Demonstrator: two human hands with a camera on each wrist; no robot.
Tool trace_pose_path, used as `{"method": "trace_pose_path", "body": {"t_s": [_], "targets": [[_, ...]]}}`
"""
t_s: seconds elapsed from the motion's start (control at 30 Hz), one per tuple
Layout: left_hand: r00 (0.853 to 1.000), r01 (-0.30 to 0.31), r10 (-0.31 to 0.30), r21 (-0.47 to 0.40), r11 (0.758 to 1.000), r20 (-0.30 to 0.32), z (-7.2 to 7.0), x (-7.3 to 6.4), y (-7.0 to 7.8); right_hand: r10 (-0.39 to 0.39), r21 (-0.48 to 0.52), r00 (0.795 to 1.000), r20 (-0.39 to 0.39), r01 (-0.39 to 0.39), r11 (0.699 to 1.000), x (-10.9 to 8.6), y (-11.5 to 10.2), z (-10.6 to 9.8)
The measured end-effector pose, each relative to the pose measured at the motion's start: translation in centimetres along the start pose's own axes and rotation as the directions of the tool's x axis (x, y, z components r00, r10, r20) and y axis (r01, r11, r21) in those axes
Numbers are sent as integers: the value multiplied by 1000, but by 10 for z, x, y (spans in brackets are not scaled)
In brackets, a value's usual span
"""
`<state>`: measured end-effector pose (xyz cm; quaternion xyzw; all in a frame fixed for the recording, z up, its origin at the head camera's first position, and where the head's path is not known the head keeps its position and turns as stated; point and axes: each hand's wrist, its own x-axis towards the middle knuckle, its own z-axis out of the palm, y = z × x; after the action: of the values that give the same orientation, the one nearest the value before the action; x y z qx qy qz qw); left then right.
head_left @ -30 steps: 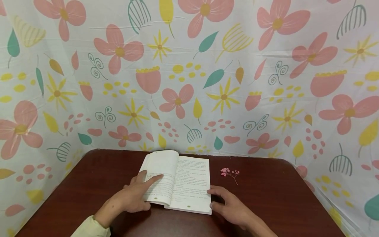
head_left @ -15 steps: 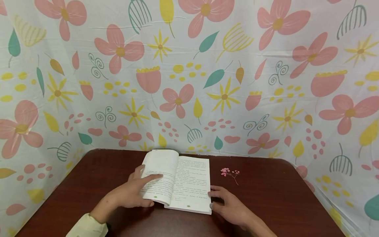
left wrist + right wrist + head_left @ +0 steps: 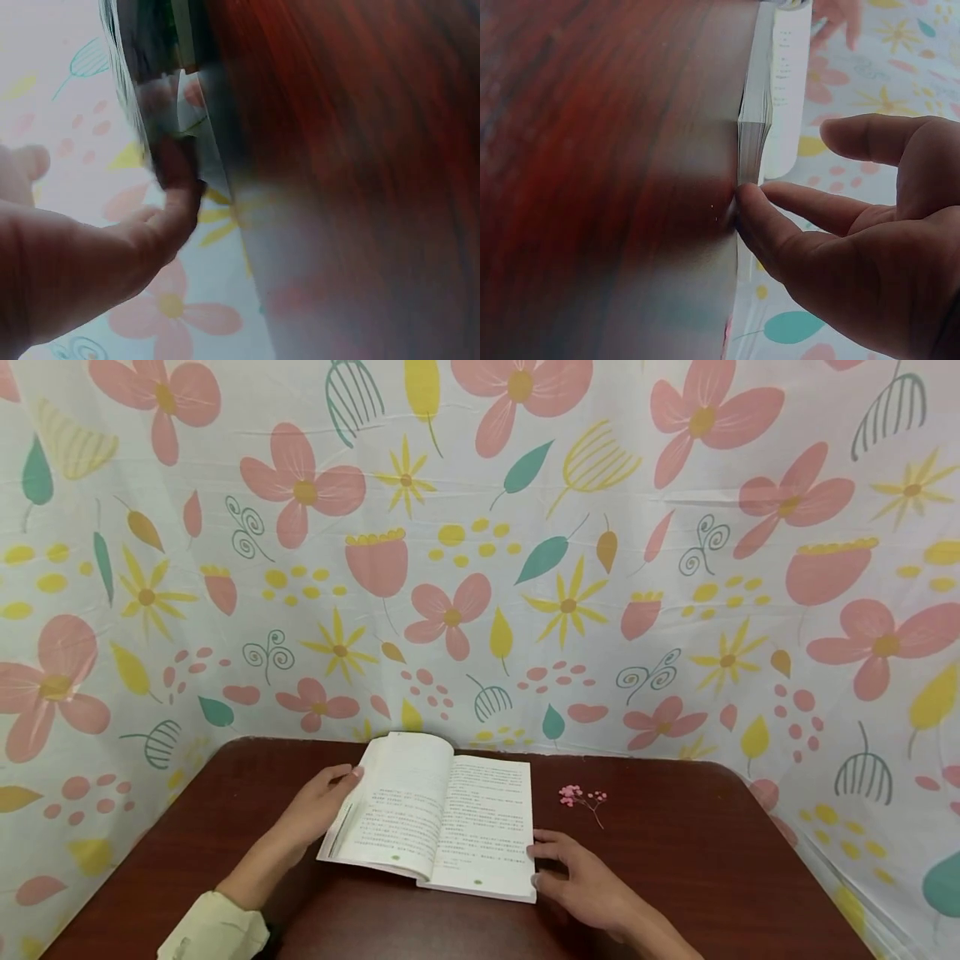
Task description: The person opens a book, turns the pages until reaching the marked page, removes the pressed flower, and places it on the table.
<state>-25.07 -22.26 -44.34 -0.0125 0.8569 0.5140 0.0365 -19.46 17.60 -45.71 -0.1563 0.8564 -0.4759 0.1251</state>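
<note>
A book [image 3: 483, 818] with printed white pages lies open on the dark brown table. Its left half is tilted up off the table, and its dark-toned cover shows from below in the left wrist view. My left hand [image 3: 318, 802] holds the left edge of the book, with fingers curled under the cover [image 3: 161, 97] and the thumb on the page side. My right hand [image 3: 585, 881] rests at the right edge; in the right wrist view a fingertip touches the page block [image 3: 751, 150], while another finger stands apart from it.
A small sprig of pink flowers [image 3: 581, 799] lies on the table [image 3: 675, 835], right of the book. A white curtain [image 3: 480, 610] printed with flowers and leaves hangs behind the table and along both sides.
My left hand has slid off the left page to its outer edge, where its index finger earlier lay across the text. The left half has spread outward. My right hand has hardly moved.
</note>
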Motion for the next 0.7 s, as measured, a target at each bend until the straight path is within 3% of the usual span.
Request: {"method": "trace_pose_path", "body": {"t_s": [0.1,0.23,0.4,0.5,0.6,0.7], "targets": [[999,19,-22,-74,997,-41,-3,0,4,7,-5,1000,-3,-7,1000,0,0,-1],[997,-33,22,-164,986,-69,-3,-2,12,24,13,1000,-1,-24,1000,0,0,-1],[996,-95,90,-323,942,-30,-1,-8,23,22,48,1000,-6,-22,999,0,0,-1],[991,-120,134,-371,921,11,3,-12,28,13,88,1000,8,-14,996,1,1,-2],[978,-170,203,-388,906,46,6,-18,31,9,130,1000,26,-12,991,1,2,-2],[952,-239,294,-404,883,80,11,-24,33,7,153,999,34,-13,988,1,2,-2]]}}
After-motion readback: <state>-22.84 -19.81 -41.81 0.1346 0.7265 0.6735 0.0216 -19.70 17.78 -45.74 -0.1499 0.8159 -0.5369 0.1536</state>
